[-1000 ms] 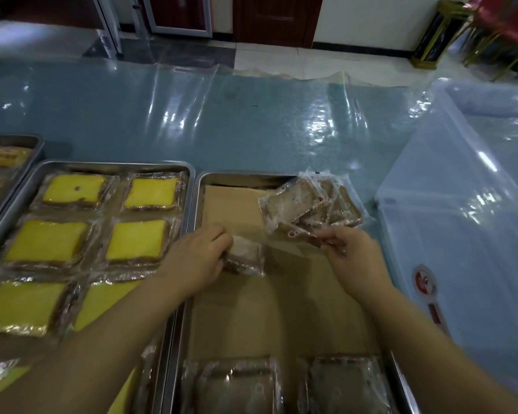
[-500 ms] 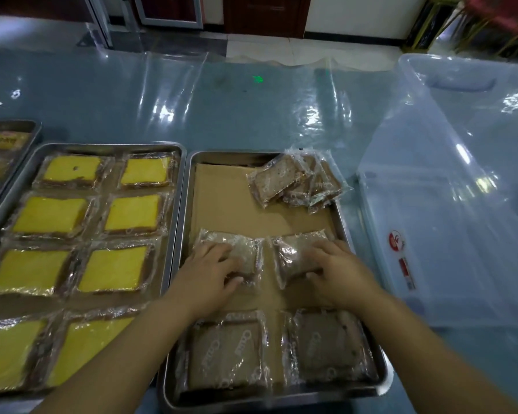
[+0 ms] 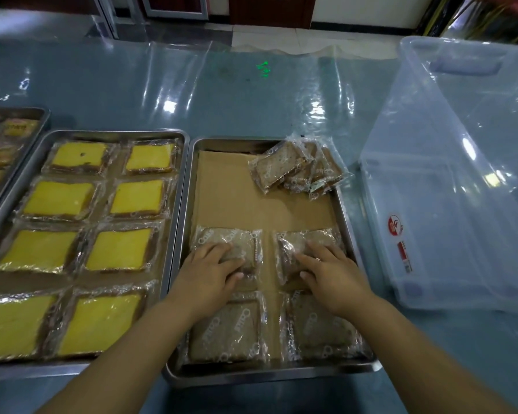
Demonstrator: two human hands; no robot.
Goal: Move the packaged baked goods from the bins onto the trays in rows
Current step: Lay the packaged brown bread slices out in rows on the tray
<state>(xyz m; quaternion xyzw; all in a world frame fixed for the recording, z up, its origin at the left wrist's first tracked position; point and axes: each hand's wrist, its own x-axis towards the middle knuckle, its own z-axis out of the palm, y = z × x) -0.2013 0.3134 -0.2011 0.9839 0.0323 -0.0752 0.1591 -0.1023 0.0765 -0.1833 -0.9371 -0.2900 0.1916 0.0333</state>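
Note:
A steel tray (image 3: 346, 204) lined with brown paper holds wrapped brown bread slices. Two packets fill its near row, one left (image 3: 226, 331) and one right (image 3: 320, 327). My left hand (image 3: 210, 276) rests flat on a packet (image 3: 225, 239) in the second row. My right hand (image 3: 331, 273) lies with straight fingers on the packet (image 3: 299, 243) beside it. A loose pile of several brown packets (image 3: 296, 167) sits at the tray's far right corner. A clear plastic bin (image 3: 449, 186) stands to the right of the tray.
To the left, a second steel tray (image 3: 108, 135) holds rows of wrapped yellow cake slices (image 3: 138, 197). Another tray (image 3: 41, 115) shows partly at the far left edge. Clear plastic sheeting covers the blue table (image 3: 222, 94), and floor lies beyond.
A second ago each hand held a packet above the tray near the pile. Both packets now lie in the second row, and my hands have settled flat on them.

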